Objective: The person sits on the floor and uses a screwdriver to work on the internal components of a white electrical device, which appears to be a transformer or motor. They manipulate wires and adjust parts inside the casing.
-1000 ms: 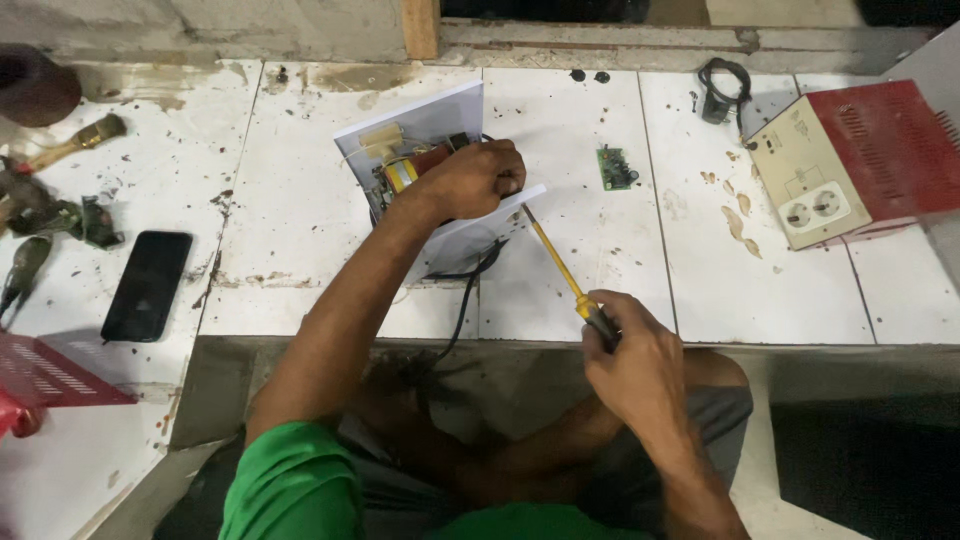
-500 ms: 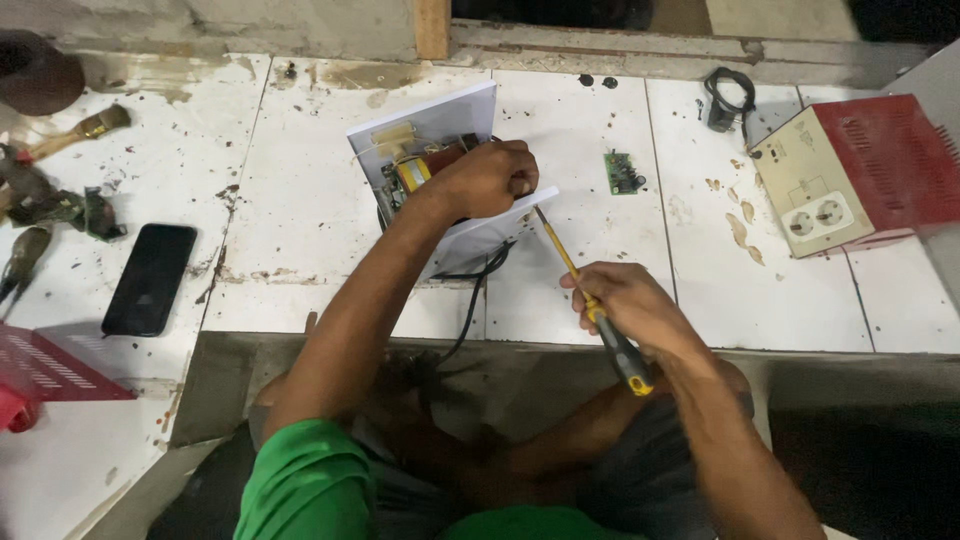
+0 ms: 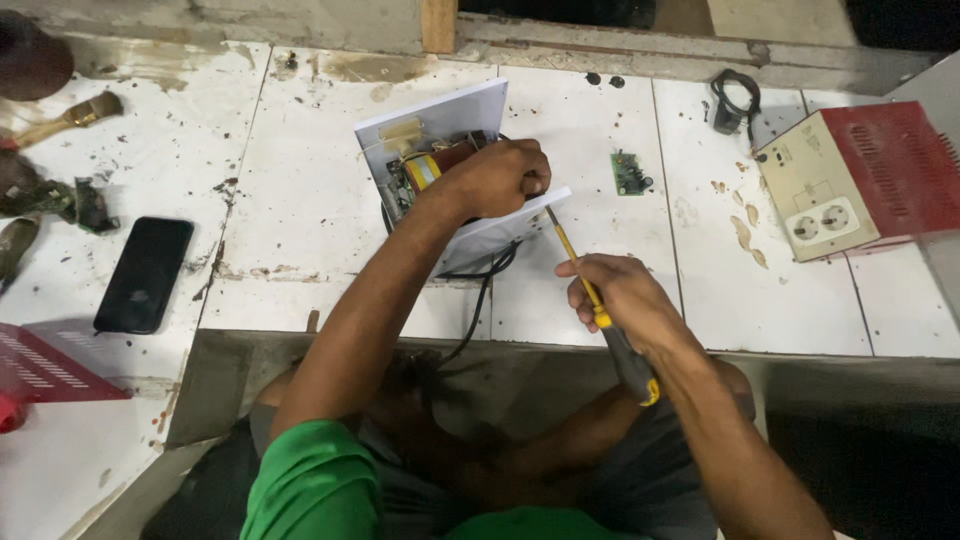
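While the left hand [image 3: 497,178] clasped the opened white device [image 3: 440,150] at mid-bench [image 3: 300,200], the right hand [image 3: 625,298] held a closed grip on the yellow-shafted screwdriver [image 3: 590,295], whose tip met the device's lower right edge.

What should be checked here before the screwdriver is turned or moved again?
1. Left hand steadying the open white metal device case: ok.
2. Right hand gripping the yellow-shafted screwdriver: ok.
3. Tip seated on a screw: cannot tell, hidden by the left hand.
4. Black cable apart from the shaft: ok.
5. Small green circuit board lying apart from the case: ok.
6. Case resting flat on the white tiled bench: cannot tell.
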